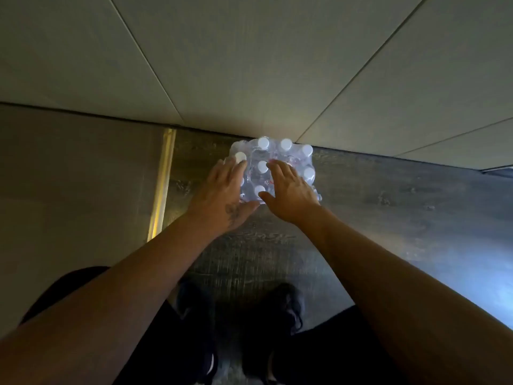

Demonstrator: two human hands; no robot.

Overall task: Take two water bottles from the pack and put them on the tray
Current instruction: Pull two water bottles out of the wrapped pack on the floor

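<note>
**Both hands spread over the bottle pack on the floor**

Nearest the camera, two bare forearms run up from the bottom corners, above dark-clothed legs and a pair of dark shoes (280, 309) planted on the wood-grain floor (388, 207). The arms converge towards the middle of the view, both stretched nearly straight, palms down.

The left hand (224, 195) lies over the left side of the shrink-wrapped pack of water bottles (277, 165). Its fingers (236, 169) are extended and loosely spread, their tips by a white cap (241, 156) at the pack's left edge; the thumb points out to the right along the pack's near edge. A dark mark shows on the back of this hand.

The right hand (291, 190) covers the pack's middle and near right part. Its fingers are likewise extended and a little apart, with tips resting on the wrap just right of the central cap; its thumb reaches left, close to the left thumb without clearly touching it. Neither hand is closed around a bottle; whether the fingers press into the plastic cannot be told.

The pack stands beyond and under the fingertips, hard against the base of a pale panelled wall (249, 65). White caps show past the fingers along the far row and to the right of the right hand. Left of the left hand a lit yellowish strip (162, 184) runs along the floor beside a plain grey surface.
</note>
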